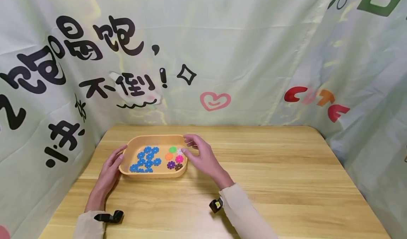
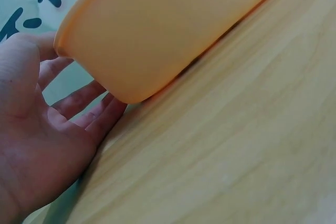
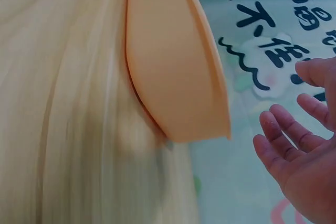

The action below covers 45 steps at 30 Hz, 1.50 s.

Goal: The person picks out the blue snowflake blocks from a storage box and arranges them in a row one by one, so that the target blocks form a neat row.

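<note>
A shallow orange tray (image 1: 152,175) with rounded corners stands on the table. On its left side lie many blue flower-shaped discs (image 1: 148,157). On its right lie single discs: green (image 1: 172,149), orange (image 1: 169,156), pink (image 1: 179,159), purple (image 1: 171,165), brown (image 1: 178,167) and a pale one partly behind the right thumb. My left hand (image 1: 109,170) touches the tray's left end from outside, its fingers lightly bent against the wall (image 2: 131,40). Beside the right end, my right hand (image 1: 201,156) is spread, holding nothing and apart from the tray in the right wrist view.
The wooden table (image 1: 270,175) extends to the right of the tray. A pale printed curtain (image 1: 248,62) hangs behind it and along both sides. Each sleeve carries a small black wrist camera, one on the left (image 1: 109,216) and one on the right (image 1: 216,205).
</note>
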Available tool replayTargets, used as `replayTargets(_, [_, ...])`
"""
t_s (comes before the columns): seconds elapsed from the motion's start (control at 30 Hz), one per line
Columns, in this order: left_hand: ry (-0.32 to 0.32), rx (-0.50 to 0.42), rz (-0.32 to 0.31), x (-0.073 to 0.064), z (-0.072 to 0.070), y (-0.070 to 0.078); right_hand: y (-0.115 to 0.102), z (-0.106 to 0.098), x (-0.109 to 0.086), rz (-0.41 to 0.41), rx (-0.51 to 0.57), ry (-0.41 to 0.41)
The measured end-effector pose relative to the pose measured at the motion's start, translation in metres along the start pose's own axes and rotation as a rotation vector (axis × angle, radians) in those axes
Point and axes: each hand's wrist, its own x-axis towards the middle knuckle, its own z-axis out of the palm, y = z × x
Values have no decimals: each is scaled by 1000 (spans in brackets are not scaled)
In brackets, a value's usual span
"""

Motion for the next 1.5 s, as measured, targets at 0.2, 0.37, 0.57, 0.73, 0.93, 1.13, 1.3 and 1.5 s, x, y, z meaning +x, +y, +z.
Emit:
replayTargets(0.2, [7,6,-17,-1,0,-1,-3,19,12,46,28,-64])
replayTargets(0.37, [12,-6,-17,-1,-2,-2,-7,33,22,52,15,-123])
replayTargets(0.57, [18,-8,-13,-1,-2,-3,-7,49,33,56,-48,-183])
replayTargets(0.73, [19,-24,-13,1,-2,-5,-3,63,39,65,-60,-206])
replayTargets(0.93, [26,7,-11,4,0,-4,0,70,45,136,-103,-249])
replayTargets(1.13, [35,31,-24,5,1,-4,0,77,53,202,-143,-325])
replayTargets(1.3, [35,17,-20,5,0,-5,8,88,58,219,-160,-396])
replayTargets(1.5, [42,-2,-2,5,2,-4,16,99,63,220,-270,-460])
